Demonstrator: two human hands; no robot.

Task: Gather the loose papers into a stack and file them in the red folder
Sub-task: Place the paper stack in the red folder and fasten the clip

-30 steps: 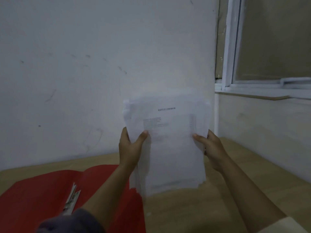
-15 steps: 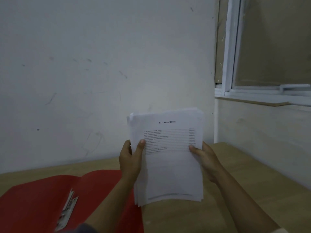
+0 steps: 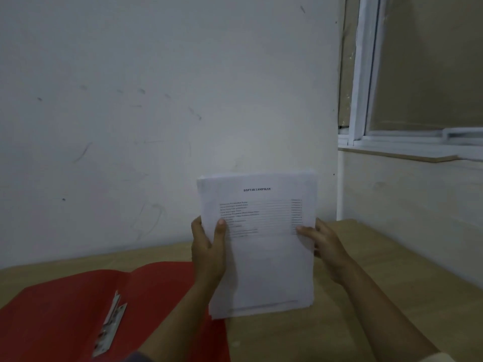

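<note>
A stack of white printed papers (image 3: pixel 261 257) stands upright on its bottom edge on the wooden table (image 3: pixel 339 322), its printed face toward me. My left hand (image 3: pixel 207 246) grips the stack's left edge, thumb on the front sheet. My right hand (image 3: pixel 324 244) holds the right edge, thumb laid on the front. The red folder (image 3: pixel 65 309) lies open and flat on the table to the left, and its metal fastener (image 3: pixel 111 325) lies on the inside near the fold. The stack's lower left corner overlaps the folder's right flap.
A white wall (image 3: pixel 156 100) rises just behind the table. A window with a white frame (image 3: pixel 366 74) and a sill sits at the right above a second wall. Bare wooden tabletop lies to the right of the stack.
The stack has come down from mid-air onto the table, and its sheets, uneven before, now line up. Both hands came down with it.
</note>
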